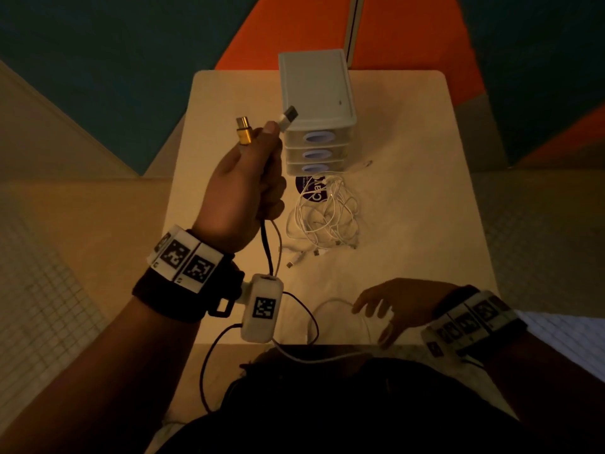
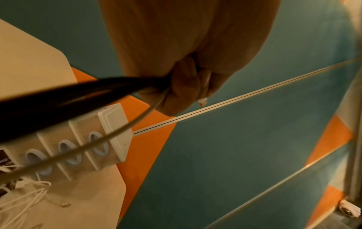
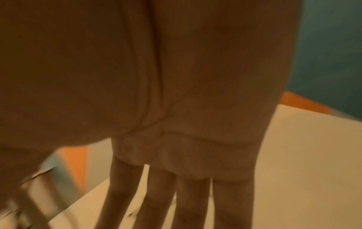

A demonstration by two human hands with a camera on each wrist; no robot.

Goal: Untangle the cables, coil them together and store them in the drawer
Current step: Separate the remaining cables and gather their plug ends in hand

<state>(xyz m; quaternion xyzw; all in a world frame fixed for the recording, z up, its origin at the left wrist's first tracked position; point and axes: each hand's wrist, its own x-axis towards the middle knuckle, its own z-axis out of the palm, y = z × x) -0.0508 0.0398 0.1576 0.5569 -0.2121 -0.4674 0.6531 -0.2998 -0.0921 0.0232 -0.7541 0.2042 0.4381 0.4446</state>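
My left hand [image 1: 258, 178] is raised over the table's left side and grips two cable ends in a fist. A gold connector [image 1: 244, 131] on a black cable [image 1: 266, 244] and a white USB plug [image 1: 288, 117] stick up out of it. Both cables hang down from the fist toward the table's front edge. In the left wrist view the curled fingers [image 2: 182, 86] hold the plug [image 2: 203, 103] and the black cable [image 2: 58, 99]. My right hand [image 1: 383, 309] hovers with straight, spread fingers [image 3: 176, 201] over a white cable loop [image 1: 337, 303] near the front edge. A tangle of white cables [image 1: 324, 217] lies mid-table.
A white three-drawer unit [image 1: 316, 93] stands at the back of the beige table [image 1: 425, 191], all drawers shut. A purple round sticker [image 1: 306, 188] lies partly under the tangle. The wrist camera's black wires [image 1: 209, 371] dangle off the front edge.
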